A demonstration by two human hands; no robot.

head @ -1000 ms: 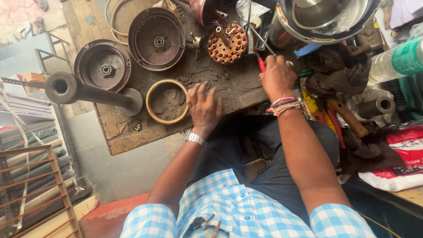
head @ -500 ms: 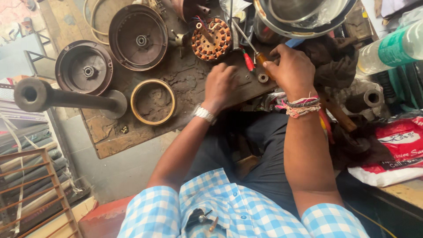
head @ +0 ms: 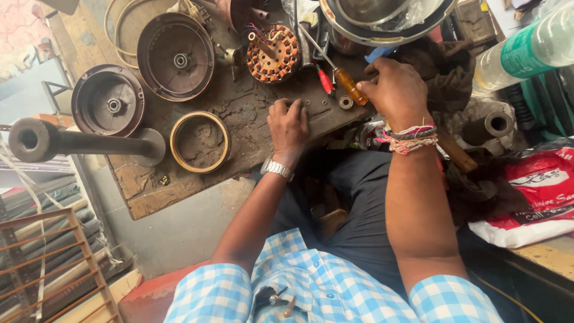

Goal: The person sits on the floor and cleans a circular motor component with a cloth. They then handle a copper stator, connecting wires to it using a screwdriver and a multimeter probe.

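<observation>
Left hand (head: 289,121) rests palm-down, released, on the grimy wooden table (head: 239,113). Right hand (head: 393,90) at 3 o'clock of it, grip clenched on the amber-handled screwdriver (head: 350,85). Small steel bearing (head: 345,102) between hands. Copper-wound stator (head: 272,52) at 12 o'clock.

A single head-worn camera looks steeply down from close above the person's chest, facing forward over a worn workboard (head: 179,179). The checked shirt (head: 323,287) fills the frame at 6 o'clock, both forearms run up toward 12 o'clock, and the left hand (head: 289,122) and right hand (head: 394,90) sit near centre. No second view shares the scene.
</observation>
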